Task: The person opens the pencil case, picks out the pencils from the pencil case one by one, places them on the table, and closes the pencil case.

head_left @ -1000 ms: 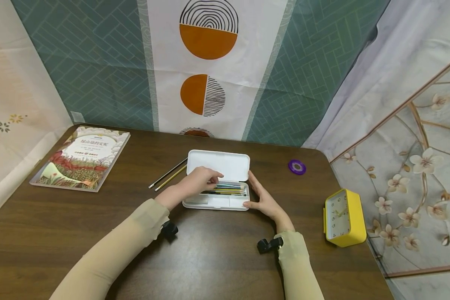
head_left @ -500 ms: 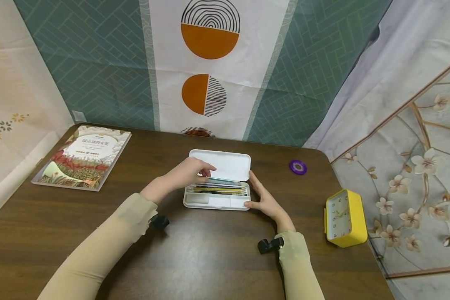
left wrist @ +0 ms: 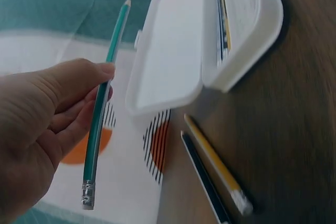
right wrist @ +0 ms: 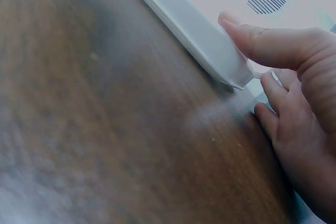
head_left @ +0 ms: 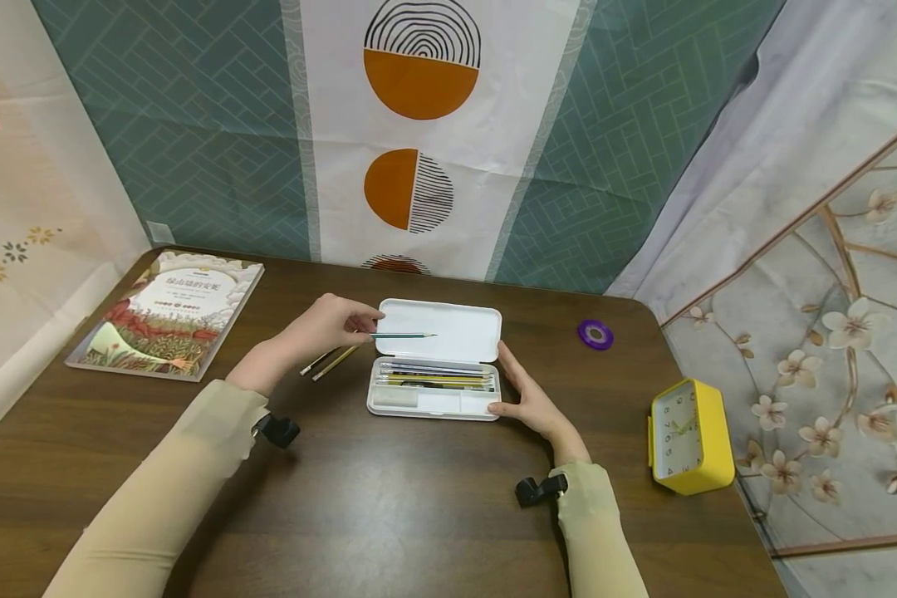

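Note:
My left hand pinches a green pencil between thumb and fingers. The pencil lies level in the head view, its sharpened tip pointing right across the raised lid of a white pencil case. Several pencils lie in the case's long compartment, and a pale block sits in a front one. With its thumb on the front corner and fingers along the side, my right hand holds the case's right end. A yellow pencil and a dark pencil lie on the table left of the case, partly hidden by my left hand in the head view.
A book with an illustrated cover lies at the back left of the wooden table. Toward the right are a purple ring-shaped item and a yellow clock. Patterned cloth hangs behind the table.
My left hand has lifted the green pencil out of the case and carried it left, to beside the lid. My right hand has stayed at the case's right end.

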Available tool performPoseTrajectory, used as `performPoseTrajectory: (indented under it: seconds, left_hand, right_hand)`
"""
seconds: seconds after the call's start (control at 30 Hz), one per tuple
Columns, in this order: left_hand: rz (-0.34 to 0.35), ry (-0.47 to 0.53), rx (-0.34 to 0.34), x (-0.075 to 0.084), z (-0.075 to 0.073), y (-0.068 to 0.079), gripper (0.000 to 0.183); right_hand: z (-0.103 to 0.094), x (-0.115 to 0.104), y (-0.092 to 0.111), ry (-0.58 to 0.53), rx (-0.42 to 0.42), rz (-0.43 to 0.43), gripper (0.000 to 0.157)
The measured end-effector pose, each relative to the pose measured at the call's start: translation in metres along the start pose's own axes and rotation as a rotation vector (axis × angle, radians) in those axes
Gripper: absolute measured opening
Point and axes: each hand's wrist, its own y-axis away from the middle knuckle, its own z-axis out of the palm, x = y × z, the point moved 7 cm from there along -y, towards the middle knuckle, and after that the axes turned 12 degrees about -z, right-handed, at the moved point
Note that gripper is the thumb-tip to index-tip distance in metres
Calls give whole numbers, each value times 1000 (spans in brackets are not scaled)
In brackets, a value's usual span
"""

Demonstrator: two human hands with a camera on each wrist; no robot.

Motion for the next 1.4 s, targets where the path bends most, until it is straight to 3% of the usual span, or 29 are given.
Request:
performPoseTrajectory:
  seconds: [0.23, 0.4, 0.67, 0.87, 1.4]
  left_hand:
    - [-31, 25, 41, -29, -16, -1, 36]
    - [-107, 21, 90, -49, -28, 0, 36]
    - [-190, 27, 195, -68, -36, 3, 33]
    - [-248, 23, 227, -77, -31, 3, 34]
    - [-309, -28, 168, -98, -9, 0, 33]
  right_hand:
    - [-1, 2, 0, 10, -2, -7, 104]
    - [-1, 2, 0, 7, -4, -9, 104]
    - [-1, -1, -1, 3, 0, -4, 105]
    - [-1, -1, -1, 9, 1, -5, 105]
    - [-1, 1, -2, 14, 1, -7, 104]
